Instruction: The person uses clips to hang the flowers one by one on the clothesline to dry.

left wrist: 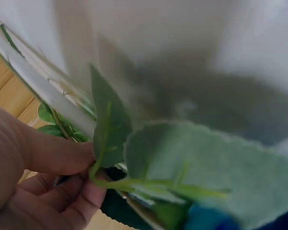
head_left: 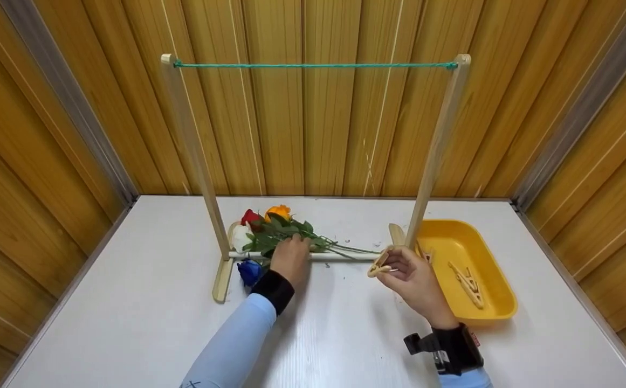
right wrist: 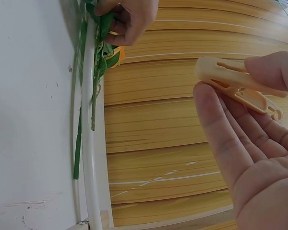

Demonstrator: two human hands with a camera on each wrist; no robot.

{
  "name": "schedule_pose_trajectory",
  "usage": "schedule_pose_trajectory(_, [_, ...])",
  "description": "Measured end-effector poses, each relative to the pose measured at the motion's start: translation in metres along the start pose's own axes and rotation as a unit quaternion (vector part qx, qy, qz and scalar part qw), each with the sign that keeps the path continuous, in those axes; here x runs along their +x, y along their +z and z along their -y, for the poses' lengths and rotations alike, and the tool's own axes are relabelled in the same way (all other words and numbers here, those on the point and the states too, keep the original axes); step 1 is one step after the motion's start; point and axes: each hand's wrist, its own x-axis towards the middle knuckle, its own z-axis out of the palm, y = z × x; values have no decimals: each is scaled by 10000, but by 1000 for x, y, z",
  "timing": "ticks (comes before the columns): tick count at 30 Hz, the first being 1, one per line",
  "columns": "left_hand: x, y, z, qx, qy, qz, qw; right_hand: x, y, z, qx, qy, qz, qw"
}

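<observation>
My left hand [head_left: 291, 262] pinches a leafy stem between thumb and fingers, low over the stand's white crossbar [head_left: 345, 257]. In the left wrist view, large green leaves [left wrist: 108, 122] spread beside the fingertips, and blue petals [left wrist: 209, 218] show at the lower edge. The blue rose [head_left: 249, 272] lies on the near side of the crossbar. Red [head_left: 250, 217], orange [head_left: 278, 213] and white roses [head_left: 241, 237] are bunched behind it, stems running right. My right hand [head_left: 412, 280] holds a beige plastic clothespin [right wrist: 230, 79] between thumb and fingers, near the right post's foot.
A yellow tray [head_left: 485, 242] with several clothespins [head_left: 468, 285] sits at the right, beside the stand's right wooden post [head_left: 437, 151]. The left post [head_left: 191, 140] rises at the left. A green string [head_left: 313, 66] stretches between the post tops. Wood-patterned walls enclose the white table.
</observation>
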Motion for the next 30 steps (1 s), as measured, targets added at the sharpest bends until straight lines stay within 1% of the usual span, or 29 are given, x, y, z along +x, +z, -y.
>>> schedule_pose_trajectory(3, [3, -7, 4, -196, -1, 176, 9997, 0, 0, 0, 20, -77, 0, 10000])
schedule_pose_trajectory(8, [8, -17, 9, -722, -102, 506, 9961, 0, -1, 0, 62, -100, -2, 9999])
schedule_pose_trajectory(10, [9, -20, 11, -877, -122, 549, 9946, 0, -1, 0, 64, -62, -17, 10000])
schedule_pose_trajectory(15, [11, -29, 15, -1169, -115, 480, 9919, -1, -1, 2, 11, 10, -72, 10000])
schedule_pose_trajectory(17, [11, -33, 16, -1307, -109, 509, 9901, -1, -2, 3, 7, 43, -107, 9999])
schedule_pose_trajectory(20, [10, -39, 15, -1405, -64, 480, 9889, -1, -2, 4, 9, 146, -170, 9997])
schedule_pose_trajectory(24, [8, -46, 10, -1413, 87, 236, 9896, -1, -2, 5, -1, 238, -221, 9995])
schedule_pose_trajectory(27, [4, -48, 4, -1654, 91, 126, 9861, -1, -2, 6, -5, 199, -240, 9995])
schedule_pose_trajectory(30, [-2, -50, -1, -2050, 50, -24, 9787, -1, -2, 5, 52, 184, -262, 9995])
